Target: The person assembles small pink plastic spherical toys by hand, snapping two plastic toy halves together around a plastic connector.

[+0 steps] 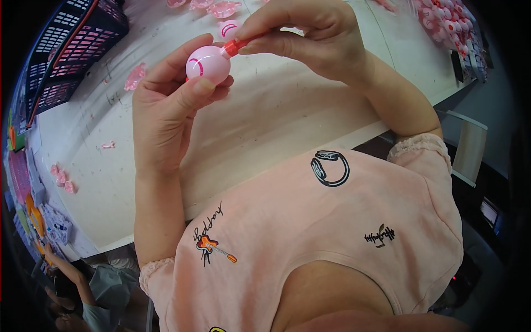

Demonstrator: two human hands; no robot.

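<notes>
Above the table, my left hand (174, 94) is closed around a glossy pink plastic ball (214, 64) with a darker pink curved line on it. A short neck on the ball points up and to the right, with a red cap (231, 48) at its end. My right hand (307, 39) pinches that red cap between thumb and fingers. I cannot tell whether the cap is fully seated on the neck. Just behind the ball, on the table, lies another pink ball (229, 29) with a similar line. Some of my left fingers are hidden behind the ball.
A dark blue perforated basket (66, 61) stands at the far left of the white table (265, 122). Pink translucent pieces (136, 76) lie beside my left hand, with small pink bits (62, 178) farther left. Pink and red parts (442, 25) are heaped at far right. Another person (94, 282) sits at lower left.
</notes>
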